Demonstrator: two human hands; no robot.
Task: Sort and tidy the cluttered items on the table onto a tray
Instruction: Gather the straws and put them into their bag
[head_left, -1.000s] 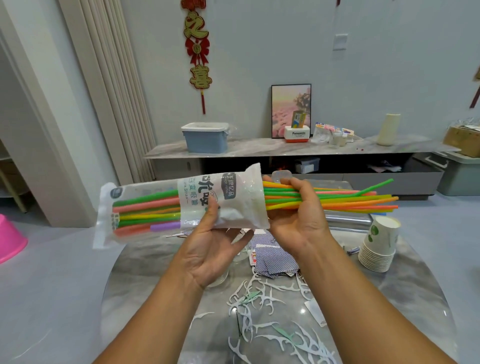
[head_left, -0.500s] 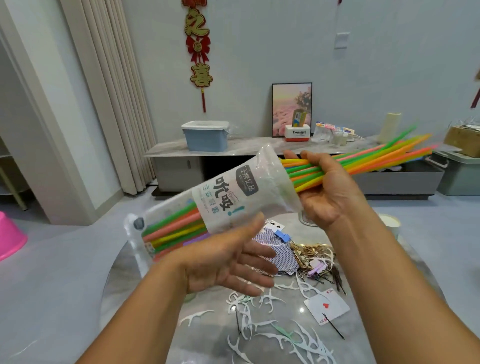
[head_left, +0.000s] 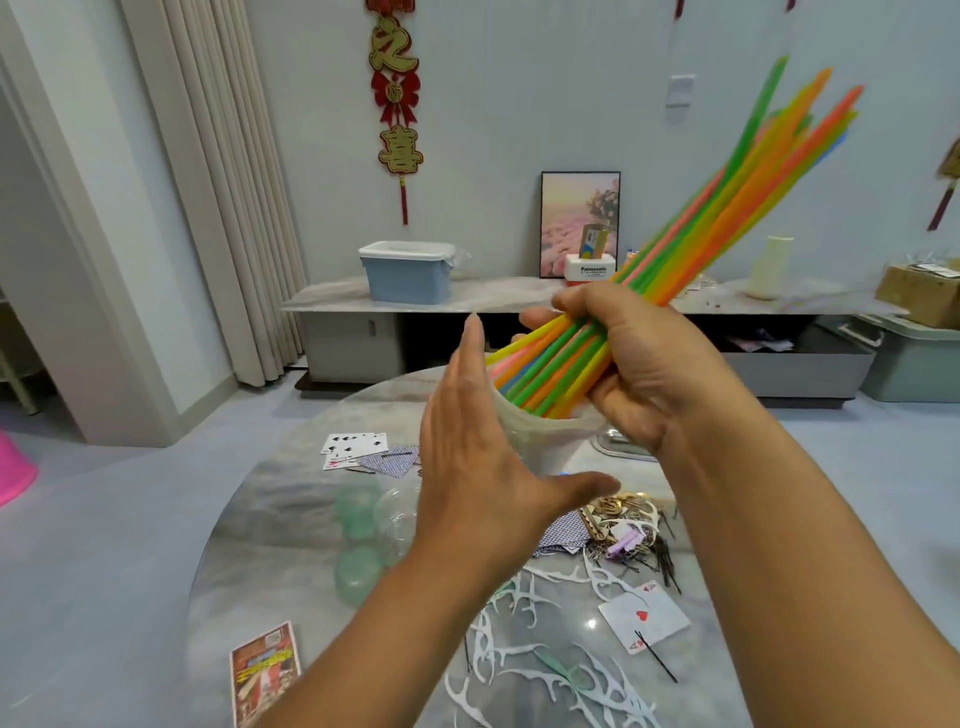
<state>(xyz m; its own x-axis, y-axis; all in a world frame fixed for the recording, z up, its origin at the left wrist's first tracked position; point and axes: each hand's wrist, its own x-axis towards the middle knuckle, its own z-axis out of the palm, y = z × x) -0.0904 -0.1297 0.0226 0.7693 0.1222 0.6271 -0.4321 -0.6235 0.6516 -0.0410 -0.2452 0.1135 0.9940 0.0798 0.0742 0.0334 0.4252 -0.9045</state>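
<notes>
right hand (head_left: 644, 374) fingers clenched round straws (head_left: 727, 228), tilted up over desk (head_left: 291, 499) | left hand (head_left: 478, 467) flat, released, beside bag (head_left: 540, 431) mouth | risk: loose grip fans bundle, straws spill onto floss picks (head_left: 524, 660)

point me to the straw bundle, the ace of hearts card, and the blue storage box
straw bundle (head_left: 727, 218), head view, on the mid-length of the coloured straws above the right hand.
ace of hearts card (head_left: 644, 621), head view, on its white face near the red heart.
blue storage box (head_left: 408, 280), head view, on its front wall.
</notes>
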